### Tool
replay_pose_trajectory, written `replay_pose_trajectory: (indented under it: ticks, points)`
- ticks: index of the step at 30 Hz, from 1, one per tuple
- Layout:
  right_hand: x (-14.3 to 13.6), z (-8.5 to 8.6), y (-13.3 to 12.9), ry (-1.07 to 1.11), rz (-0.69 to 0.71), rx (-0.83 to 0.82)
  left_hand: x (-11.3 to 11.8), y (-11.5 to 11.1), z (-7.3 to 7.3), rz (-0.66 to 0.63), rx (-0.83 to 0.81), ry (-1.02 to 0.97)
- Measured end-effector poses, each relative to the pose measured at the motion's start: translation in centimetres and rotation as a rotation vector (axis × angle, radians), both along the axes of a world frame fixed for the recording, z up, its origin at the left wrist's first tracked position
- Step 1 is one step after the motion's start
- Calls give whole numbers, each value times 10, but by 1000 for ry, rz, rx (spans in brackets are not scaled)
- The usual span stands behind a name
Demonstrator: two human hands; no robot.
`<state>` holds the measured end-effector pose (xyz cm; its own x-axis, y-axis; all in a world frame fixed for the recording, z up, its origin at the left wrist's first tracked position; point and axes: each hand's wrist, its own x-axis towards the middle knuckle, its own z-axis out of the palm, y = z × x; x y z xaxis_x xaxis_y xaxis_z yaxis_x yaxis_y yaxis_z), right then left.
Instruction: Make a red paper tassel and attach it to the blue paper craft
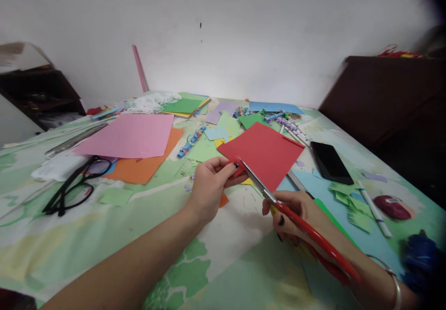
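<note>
My left hand [209,187] pinches a small piece of red paper [238,167] between thumb and fingers near the middle of the view. In my right hand [292,212] are scissors [313,233] with red handles, their metal blades pointing up and left with the tips at the small red piece. Just beyond both hands lies a larger red sheet [261,150] with a narrow folded or loose strip at its right corner. Whether the blades are parted is hard to tell.
Pink paper [135,136] over orange paper [139,168] and black glasses [81,184] lie left. On the right are a black phone [331,162], fringed green pieces [355,205], a white marker [374,210] and blue paper [362,249]. White string [153,102] is at the back.
</note>
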<state>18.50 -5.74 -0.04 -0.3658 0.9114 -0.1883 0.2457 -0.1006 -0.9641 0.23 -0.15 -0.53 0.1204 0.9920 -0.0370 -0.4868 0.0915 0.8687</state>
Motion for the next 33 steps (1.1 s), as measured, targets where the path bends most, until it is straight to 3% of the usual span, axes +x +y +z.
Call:
replay_pose_trajectory:
  ticks: [33]
  points:
    - [-4, 1, 0, -17, -46, -37, -1, 1, 1, 21, -4, 20]
